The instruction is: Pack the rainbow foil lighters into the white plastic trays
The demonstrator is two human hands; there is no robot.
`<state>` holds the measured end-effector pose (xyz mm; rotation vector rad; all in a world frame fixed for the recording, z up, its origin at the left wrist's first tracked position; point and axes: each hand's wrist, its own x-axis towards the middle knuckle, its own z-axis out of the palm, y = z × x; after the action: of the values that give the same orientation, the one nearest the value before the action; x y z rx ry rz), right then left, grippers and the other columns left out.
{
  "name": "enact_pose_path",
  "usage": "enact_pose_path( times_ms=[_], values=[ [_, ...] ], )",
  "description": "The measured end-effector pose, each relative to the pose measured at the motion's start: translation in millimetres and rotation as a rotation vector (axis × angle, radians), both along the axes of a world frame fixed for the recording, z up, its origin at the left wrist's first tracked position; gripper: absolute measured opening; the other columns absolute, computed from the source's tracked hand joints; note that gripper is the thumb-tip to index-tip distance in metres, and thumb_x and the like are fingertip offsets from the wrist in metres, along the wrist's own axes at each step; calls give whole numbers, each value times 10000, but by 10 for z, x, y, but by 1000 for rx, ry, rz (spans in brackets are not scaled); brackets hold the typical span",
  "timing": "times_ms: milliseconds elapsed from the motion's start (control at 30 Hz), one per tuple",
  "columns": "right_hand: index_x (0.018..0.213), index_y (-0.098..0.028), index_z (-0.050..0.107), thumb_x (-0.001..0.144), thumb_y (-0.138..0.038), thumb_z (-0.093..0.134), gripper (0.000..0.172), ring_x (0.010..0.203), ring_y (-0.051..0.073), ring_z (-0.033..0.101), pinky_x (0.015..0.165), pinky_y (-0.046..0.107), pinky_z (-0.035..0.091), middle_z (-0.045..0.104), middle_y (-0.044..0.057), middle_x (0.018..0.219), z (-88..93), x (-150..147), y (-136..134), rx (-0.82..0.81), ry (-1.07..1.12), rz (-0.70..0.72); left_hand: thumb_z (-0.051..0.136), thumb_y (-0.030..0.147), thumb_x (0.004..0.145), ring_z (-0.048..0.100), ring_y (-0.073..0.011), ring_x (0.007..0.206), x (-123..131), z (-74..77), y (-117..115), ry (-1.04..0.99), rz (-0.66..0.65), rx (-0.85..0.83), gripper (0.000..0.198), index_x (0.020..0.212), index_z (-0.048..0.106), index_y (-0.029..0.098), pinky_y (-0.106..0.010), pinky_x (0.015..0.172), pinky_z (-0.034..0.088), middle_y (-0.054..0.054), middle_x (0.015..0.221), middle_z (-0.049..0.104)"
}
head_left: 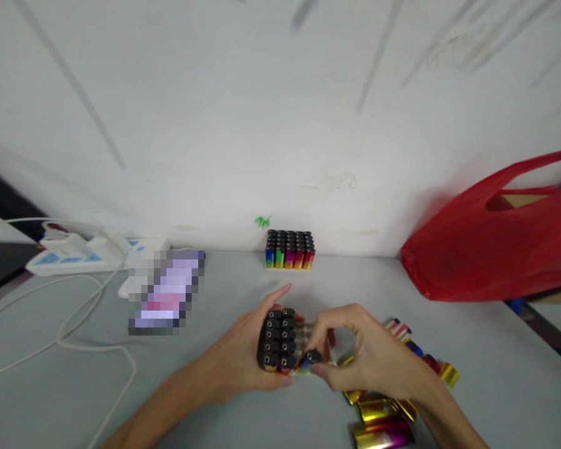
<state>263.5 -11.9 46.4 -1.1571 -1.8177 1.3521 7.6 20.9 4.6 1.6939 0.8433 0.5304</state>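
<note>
My left hand is wrapped around the left side of a clear plastic tray, which holds two rows of black-topped lighters. The tray's right part shows clear, unfilled slots. Pinched between the thumb and fingers of my right hand is one lighter with a black top and a blue-to-yellow body. It leans at the tray's near edge, beside the standing rows; its lower end is hard to make out. Below and right of my right hand lie loose shiny gold and magenta pieces, partly covered by that arm.
A full block of coloured lighters stands against the wall. At left are a blurred-out phone, a white power strip and loose white cables. A red bag stands at right. More small coloured pieces lie near my right wrist.
</note>
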Motion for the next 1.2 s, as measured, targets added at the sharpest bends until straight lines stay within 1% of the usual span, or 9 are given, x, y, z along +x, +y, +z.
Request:
enact_pose_path(
  times_ms=[200,300,400,600,700,767,867,967,1200],
  values=[
    [1012,-226,821,903,-328,853,153,818,175,637,767,299,490,743,-1,865,42,-10,13,-7,52,53,944,165,738,704,-311,1331,-13,-1,2,12,-13,24,1294,1760,169,335,-480,1223,499,-79,1499,693],
    [921,-219,781,1003,-392,760,192,785,169,611,755,309,460,722,-6,825,51,24,62,36,0,-13,946,170,725,706,-319,1314,-14,11,2,39,-4,32,1300,1762,179,333,-488,1200,518,-93,1507,683],
    [836,-224,728,1053,-430,670,306,701,174,568,672,317,407,657,-14,728,66,126,93,107,-188,-131,938,172,716,709,-322,1295,-5,24,-3,28,2,8,1288,1761,200,319,-482,1178,534,-103,1499,683],
    [832,-266,713,935,-438,769,208,563,216,589,555,337,301,658,7,648,67,471,-178,272,-785,-348,962,185,696,689,-333,1328,-8,24,-11,-6,-3,-24,1334,1770,186,338,-487,1187,523,-107,1515,674],
    [807,-277,697,853,-415,800,177,584,262,685,550,344,305,744,51,778,-42,571,-423,315,-945,-364,946,170,714,694,-325,1327,-12,17,-11,0,-13,-13,1315,1771,182,338,-487,1207,507,-109,1540,657],
    [820,-280,697,875,-392,750,136,596,281,729,544,346,317,770,68,843,-150,596,-540,336,-975,-376,939,166,719,698,-322,1322,-10,10,-9,3,-16,-5,1310,1772,176,331,-488,1216,500,-109,1538,658],
    [824,-283,679,935,-402,698,164,613,282,746,548,344,352,779,62,818,-296,606,-606,290,-937,-353,947,176,712,693,-318,1326,-10,-4,-4,0,-14,9,1320,1771,174,327,-488,1225,493,-106,1531,662],
    [872,-281,657,965,-428,716,183,667,269,735,575,338,401,766,46,817,-326,585,-595,182,-822,-315,944,178,715,668,-324,1362,-17,-19,-1,-6,-17,26,1313,1770,176,319,-500,1248,469,-105,1520,669],
    [998,-276,590,1090,-513,619,256,845,222,641,738,336,485,667,39,947,70,277,-434,149,-274,-374,952,182,717,627,-358,1414,-21,-14,-15,30,-4,30,1297,1766,202,320,-533,1264,439,-111,1525,668]
  ],
)
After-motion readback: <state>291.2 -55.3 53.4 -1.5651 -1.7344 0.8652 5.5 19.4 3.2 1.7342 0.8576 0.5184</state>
